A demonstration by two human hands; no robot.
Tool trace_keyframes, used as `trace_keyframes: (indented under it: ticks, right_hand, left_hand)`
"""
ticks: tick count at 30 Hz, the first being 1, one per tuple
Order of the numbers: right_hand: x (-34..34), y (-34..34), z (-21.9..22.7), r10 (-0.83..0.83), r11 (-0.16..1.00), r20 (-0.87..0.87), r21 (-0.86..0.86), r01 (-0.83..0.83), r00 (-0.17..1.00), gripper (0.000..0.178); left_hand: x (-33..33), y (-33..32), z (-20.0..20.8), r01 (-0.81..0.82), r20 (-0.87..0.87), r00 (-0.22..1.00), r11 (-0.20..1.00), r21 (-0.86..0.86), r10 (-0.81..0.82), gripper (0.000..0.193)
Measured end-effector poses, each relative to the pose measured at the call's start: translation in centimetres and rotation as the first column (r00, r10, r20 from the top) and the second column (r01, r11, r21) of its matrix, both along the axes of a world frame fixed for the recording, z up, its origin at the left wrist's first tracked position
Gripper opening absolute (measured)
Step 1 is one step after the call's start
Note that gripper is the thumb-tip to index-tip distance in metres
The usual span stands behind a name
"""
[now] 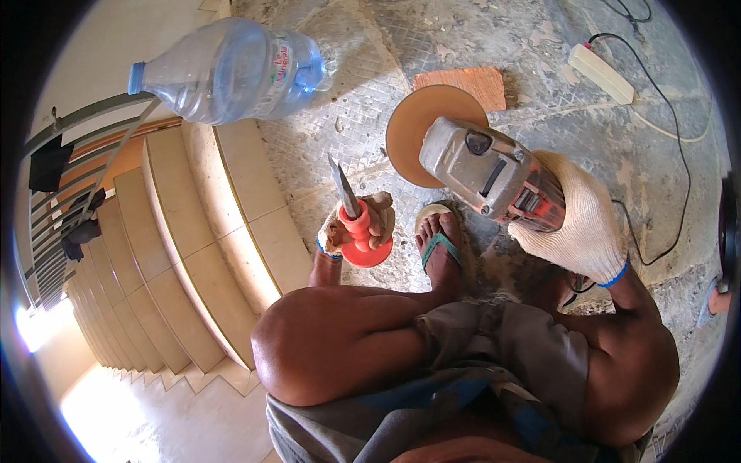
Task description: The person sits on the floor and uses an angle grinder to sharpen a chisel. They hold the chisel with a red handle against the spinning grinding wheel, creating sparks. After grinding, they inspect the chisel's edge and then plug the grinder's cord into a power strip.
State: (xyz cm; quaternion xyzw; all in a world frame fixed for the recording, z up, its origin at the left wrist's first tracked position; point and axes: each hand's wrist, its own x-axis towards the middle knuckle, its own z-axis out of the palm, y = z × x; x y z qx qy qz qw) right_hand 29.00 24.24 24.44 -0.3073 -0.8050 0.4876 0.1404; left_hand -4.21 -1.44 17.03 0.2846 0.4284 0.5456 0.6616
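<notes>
- Plainly, the person's left hand (pixel 349 230), in a worn glove, was wrapped tight around the red guard of a chisel (pixel 351 210), its steel tip pointing up and away from the body, raised above the concrete floor (pixel 540 46).
- The right hand (pixel 575 224), in a white knit glove, was clamped around the body of an angle grinder (pixel 486 174), whose tan disc (pixel 424 127) hung just beside the chisel tip, with no guard to be seen over it.
- If the disc were spinning, which 1 frame could not show, a slip of either hand could have brought steel against it and made the tool kick.
- A bare foot in a green sandal (pixel 440 251) sat right below the grinder; a dropped tool or a kick downward would likely have struck the toes.
- Knit gloves might have snagged on a turning disc, dragging fingers in.
- The black cord (pixel 679 154) looped over the floor toward a white power strip (pixel 602 73), close enough to the legs to catch and tug the grinder.
- The tiled stairs (pixel 193 255) dropped away just to the person's left, so a jolt while squatting could have cost balance near the edge.
- A plastic water bottle (pixel 231 69) lay near that edge and a brick piece (pixel 467 83) beyond the disc, well apart from both hands.
</notes>
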Motion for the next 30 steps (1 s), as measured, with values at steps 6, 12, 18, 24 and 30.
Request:
trace_keyframes:
  ticks: [6,12,18,24,30]
  right_hand:
    - [0.2,0.2,-0.1,0.03,0.999,0.018,-0.011,-0.03,0.999,0.079]
    - [0.4,0.3,-0.1,0.023,1.0,0.015,-0.022,-0.023,1.0,0.076]
    - [0.4,0.4,0.0,0.015,1.0,0.011,-0.002,-0.015,1.0,0.076]
    - [0.6,0.6,0.1,0.018,0.999,0.023,-0.029,-0.017,1.0,0.077]
    - [0.5,0.5,0.2,-0.007,0.998,0.016,-0.055,0.008,1.0,0.074]
  left_hand:
    - [0.2,0.1,0.3,-0.013,-0.007,1.0,1.0,0.003,0.013,0.064]
    - [0.5,0.1,0.6,-0.026,-0.025,0.999,1.0,0.006,0.026,0.064]
    - [0.8,0.2,0.7,-0.045,-0.052,0.998,0.999,0.012,0.046,0.063]
    - [-0.1,-0.4,1.1,-0.103,-0.209,0.973,0.994,-0.019,0.097,0.062]
    - [-1.0,0.2,3.0,-0.281,-0.865,0.477,0.96,0.017,0.155,0.054]
